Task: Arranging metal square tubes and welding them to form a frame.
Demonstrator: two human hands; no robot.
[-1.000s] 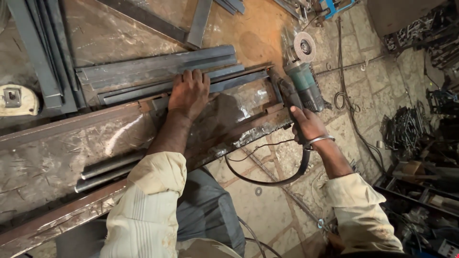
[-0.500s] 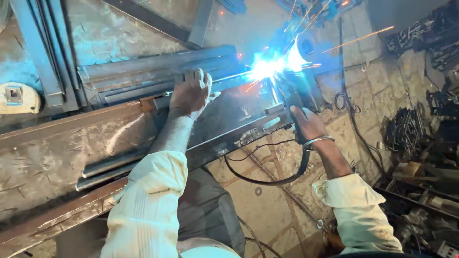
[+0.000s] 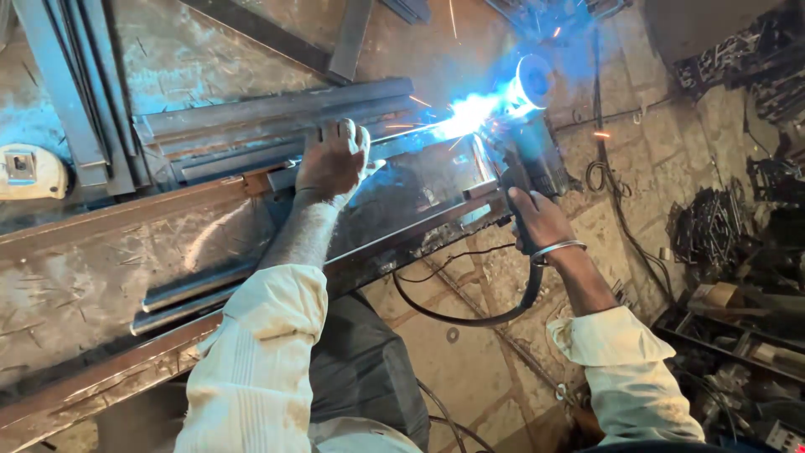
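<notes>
My left hand [image 3: 334, 159] presses flat on a long steel bar [image 3: 251, 180] that lies across a metal frame [image 3: 109, 252]. My right hand [image 3: 537, 220] grips the handle of an angle grinder [image 3: 530, 147], whose disc [image 3: 533, 82] meets the bar's end. A bright blue-white glare and orange sparks [image 3: 470, 113] burst from that contact point, just right of my left hand. A metal bangle circles my right wrist. The grinder's black cable [image 3: 470, 315] loops down under my right forearm.
Several steel sections [image 3: 268, 109] are stacked behind the frame, with more leaning at the far left [image 3: 59, 84]. A tape measure [image 3: 29, 172] rests at the left edge. Scrap metal and boxes [image 3: 729, 243] crowd the stone floor on the right.
One second ago the grinder sat still with no sparks. Since then the disc has met the bar end and a glare with sparks has flared up. Both hands have kept their places.
</notes>
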